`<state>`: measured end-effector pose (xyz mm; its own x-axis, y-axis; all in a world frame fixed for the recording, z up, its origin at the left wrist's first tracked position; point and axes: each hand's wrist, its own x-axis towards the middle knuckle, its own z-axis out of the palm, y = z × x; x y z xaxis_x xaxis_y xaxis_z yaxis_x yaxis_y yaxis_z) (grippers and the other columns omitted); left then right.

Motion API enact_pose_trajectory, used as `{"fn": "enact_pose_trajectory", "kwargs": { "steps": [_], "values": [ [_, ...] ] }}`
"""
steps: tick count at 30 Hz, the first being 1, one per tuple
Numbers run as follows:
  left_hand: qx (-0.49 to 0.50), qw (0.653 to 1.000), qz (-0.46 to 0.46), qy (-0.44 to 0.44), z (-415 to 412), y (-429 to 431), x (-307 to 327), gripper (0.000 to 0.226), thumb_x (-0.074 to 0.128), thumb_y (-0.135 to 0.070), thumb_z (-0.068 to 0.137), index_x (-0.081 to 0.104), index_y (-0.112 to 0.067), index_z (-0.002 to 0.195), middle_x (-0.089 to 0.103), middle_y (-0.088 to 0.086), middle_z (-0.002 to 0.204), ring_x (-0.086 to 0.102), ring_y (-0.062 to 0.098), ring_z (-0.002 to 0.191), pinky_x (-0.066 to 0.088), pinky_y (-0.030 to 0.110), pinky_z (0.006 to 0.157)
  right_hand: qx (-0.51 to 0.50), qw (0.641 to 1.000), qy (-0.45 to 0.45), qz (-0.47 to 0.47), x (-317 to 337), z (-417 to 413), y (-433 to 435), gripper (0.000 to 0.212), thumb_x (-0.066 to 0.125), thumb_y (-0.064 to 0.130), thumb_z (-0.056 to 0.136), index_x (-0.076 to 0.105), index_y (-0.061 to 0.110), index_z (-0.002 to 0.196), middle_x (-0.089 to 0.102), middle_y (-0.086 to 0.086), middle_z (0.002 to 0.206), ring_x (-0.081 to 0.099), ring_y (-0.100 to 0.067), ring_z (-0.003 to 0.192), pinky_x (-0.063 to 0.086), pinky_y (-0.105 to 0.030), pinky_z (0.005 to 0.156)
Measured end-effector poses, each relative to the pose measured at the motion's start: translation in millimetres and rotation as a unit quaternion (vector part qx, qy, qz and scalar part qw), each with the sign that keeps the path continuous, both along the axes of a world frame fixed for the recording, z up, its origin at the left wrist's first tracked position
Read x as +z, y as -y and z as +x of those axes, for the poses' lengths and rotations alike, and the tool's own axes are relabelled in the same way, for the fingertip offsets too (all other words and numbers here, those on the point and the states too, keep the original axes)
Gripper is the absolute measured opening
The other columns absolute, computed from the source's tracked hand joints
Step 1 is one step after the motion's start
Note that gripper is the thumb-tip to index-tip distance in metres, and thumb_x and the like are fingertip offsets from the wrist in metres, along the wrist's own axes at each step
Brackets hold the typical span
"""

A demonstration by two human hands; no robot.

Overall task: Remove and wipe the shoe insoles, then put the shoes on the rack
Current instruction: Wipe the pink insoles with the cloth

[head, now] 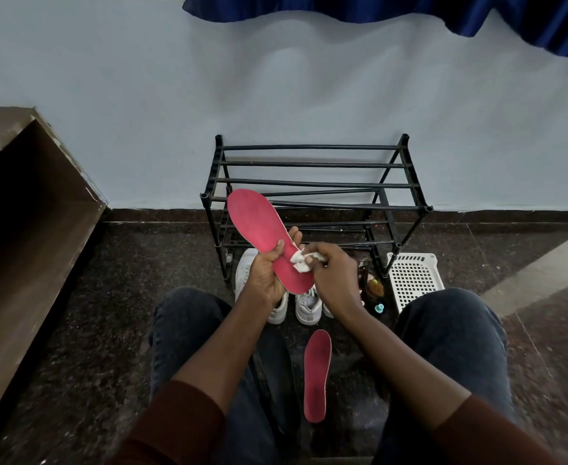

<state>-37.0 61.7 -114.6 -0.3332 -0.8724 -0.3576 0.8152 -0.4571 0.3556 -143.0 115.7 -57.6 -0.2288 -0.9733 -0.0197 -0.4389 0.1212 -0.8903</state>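
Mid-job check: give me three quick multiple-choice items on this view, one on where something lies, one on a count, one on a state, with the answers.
1. Where is the second insole?
A. On the rack's top bars
B. On the floor between the person's knees
C. In the white basket

2. How many red insoles are in view?
A. One
B. Two
C. Three

3. What is the right hand doing?
A. Pressing a white wipe to the held insole
B. Resting open on a knee
C. Gripping a shoe

Answers:
1. B: it lies flat on the dark floor, nearer the person than the white shoes.
2. B: one in the left hand, one on the floor.
3. A: its fingers pinch the crumpled wipe against the insole's heel half; the rack carries no shoes.
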Motion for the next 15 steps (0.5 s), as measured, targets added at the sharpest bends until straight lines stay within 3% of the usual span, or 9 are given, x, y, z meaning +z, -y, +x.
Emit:
{"fn": "enact_pose_trajectory", "kwargs": {
  "steps": [2,4,7,9,11,13,15],
  "values": [
    [0.010,1.000,-0.001,-0.009,0,-1,1,0.024,0.048,-0.007,0.085,0.058,-0.003,0.107,0.074,0.007,0.089,0.071,0.015,0.076,0.057,0.029,0.074,0.008,1.000,-0.005,0.013,-3,2,-3,0.018,0.056,0.000,0.087,0.068,0.012,0.092,0.059,-0.001,0.100,0.059,-0.017,0.086,0.049,-0.028,0.076],
    [0.016,1.000,-0.001,-0.005,0,-2,0,0.024,0.046,-0.005,0.089,0.056,0.000,0.110,0.073,0.007,0.091,0.072,0.014,0.081,0.058,0.026,0.074,0.007,1.000,-0.006,0.021,-7,-1,-8,0.017,0.056,-0.001,0.086,0.068,0.011,0.089,0.058,0.000,0.097,0.061,-0.021,0.084,0.051,-0.035,0.077],
    [0.012,1.000,-0.011,0.019,-2,-2,-2,0.038,0.050,-0.004,0.084,0.050,0.002,0.121,0.072,0.007,0.098,0.071,0.015,0.087,0.058,0.028,0.075,0.020,0.998,-0.034,0.044,-10,-9,-15,0.019,0.054,-0.004,0.082,0.067,0.010,0.083,0.065,-0.005,0.093,0.063,-0.021,0.084,0.051,-0.032,0.078],
    [0.021,0.999,-0.026,0.025,0,-1,-3,0.028,0.044,-0.001,0.091,0.053,0.000,0.118,0.072,0.005,0.099,0.071,0.014,0.088,0.058,0.028,0.074,0.055,0.993,-0.059,0.091,-7,-15,-16,0.018,0.055,-0.003,0.081,0.068,0.009,0.078,0.069,-0.007,0.087,0.065,-0.021,0.079,0.049,-0.019,0.070],
    [0.031,0.998,-0.039,0.036,3,3,-4,0.026,0.043,0.002,0.093,0.055,-0.004,0.116,0.068,0.005,0.107,0.070,0.014,0.088,0.058,0.029,0.072,0.057,0.989,-0.044,0.129,-1,-20,-16,0.017,0.056,-0.001,0.081,0.069,0.009,0.076,0.070,-0.010,0.078,0.066,-0.023,0.068,0.047,-0.017,0.058],
    [0.019,0.997,-0.042,0.061,3,2,-1,0.035,0.054,0.003,0.084,0.055,-0.005,0.119,0.062,0.008,0.113,0.070,0.015,0.086,0.058,0.030,0.072,-0.005,0.996,0.002,0.090,7,-25,-15,0.020,0.056,0.000,0.084,0.068,0.014,0.074,0.067,-0.006,0.069,0.061,-0.014,0.052,0.045,-0.018,0.048],
    [-0.022,0.995,-0.040,0.094,1,-1,1,0.039,0.063,-0.003,0.077,0.058,-0.005,0.116,0.063,0.010,0.110,0.070,0.016,0.086,0.058,0.033,0.077,-0.031,0.999,-0.011,0.020,16,-26,-10,0.019,0.057,0.004,0.085,0.067,0.016,0.075,0.064,-0.001,0.072,0.054,-0.007,0.050,0.043,-0.019,0.047]
  ]
}}
